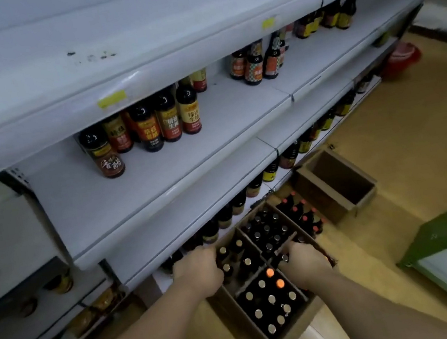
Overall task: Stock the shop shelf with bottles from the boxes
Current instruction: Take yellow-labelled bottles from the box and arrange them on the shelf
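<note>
Both arms reach down to a row of open cardboard boxes that stand on the floor, just in front of the lowest level of the white shelf (187, 175). The left hand (199, 272) lies on the left edge of the middle box (229, 235), palm down. Its fingers bend over the edge and are hidden, so I cannot tell if they hold the cardboard or a bottle. The right hand (306, 265) is at the right side of the same box. Its fingers point down among the bottle caps, and whether they are clamped on something is not visible. The nearest box (299, 331) is full of dark bottles (268, 301) standing upright, most with pale caps and two with orange caps (270, 272). Farther away stands an empty box (326, 205). On the middle level of the shelf a group of dark sauce bottles (147, 128) stands upright. On the level below, a row of bottles (270, 172) runs along the front edge.
</note>
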Demonstrator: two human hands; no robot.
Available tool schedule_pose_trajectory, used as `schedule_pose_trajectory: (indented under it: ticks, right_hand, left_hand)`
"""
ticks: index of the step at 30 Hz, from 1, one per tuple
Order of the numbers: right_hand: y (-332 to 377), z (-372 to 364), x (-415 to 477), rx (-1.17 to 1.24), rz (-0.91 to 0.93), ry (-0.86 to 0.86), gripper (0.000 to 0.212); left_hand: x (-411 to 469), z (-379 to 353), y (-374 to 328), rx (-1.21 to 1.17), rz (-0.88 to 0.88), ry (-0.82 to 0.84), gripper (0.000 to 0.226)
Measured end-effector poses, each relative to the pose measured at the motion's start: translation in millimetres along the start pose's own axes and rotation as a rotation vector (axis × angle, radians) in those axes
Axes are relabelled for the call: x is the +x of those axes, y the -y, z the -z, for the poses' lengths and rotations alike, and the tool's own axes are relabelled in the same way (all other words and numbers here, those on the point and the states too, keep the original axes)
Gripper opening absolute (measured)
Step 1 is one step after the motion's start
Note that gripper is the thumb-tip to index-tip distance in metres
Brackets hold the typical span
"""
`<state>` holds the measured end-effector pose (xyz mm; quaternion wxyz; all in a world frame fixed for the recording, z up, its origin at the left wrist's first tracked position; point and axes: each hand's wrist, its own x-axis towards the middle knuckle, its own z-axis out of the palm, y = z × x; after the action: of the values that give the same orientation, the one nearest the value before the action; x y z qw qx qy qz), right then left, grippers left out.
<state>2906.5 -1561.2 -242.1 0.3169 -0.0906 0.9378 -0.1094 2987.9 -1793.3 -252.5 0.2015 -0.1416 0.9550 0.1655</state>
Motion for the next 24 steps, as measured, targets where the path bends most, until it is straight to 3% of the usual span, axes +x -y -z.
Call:
schedule_pose_trajectory:
  ticks: [10,13,19,24]
  right_hand:
    - [-17.8,-82.0,81.4,-0.026,-0.018,0.112,0.041]
    - [-20.8,-109.6,122.7,-0.035,-0.028,0.162,0.041]
    - [-32.1,-170.0,221.5,-0.057,0.009,0.183,0.043]
    - [-51.7,-226.2,310.2,-0.149,0.089,0.219,0.042]
  left_hand:
    - [63.7,-96.7,10.1,-0.058,0.02,0.115,0.007]
    - [107.1,-139.9,26.8,-0.113,0.018,0.193,0.017]
    - [191.9,-217.8,51.7,-0.024,-0.031,0.187,0.019]
    - [258.8,-301.1,65.7,-0.047,0.028,0.219,0.021]
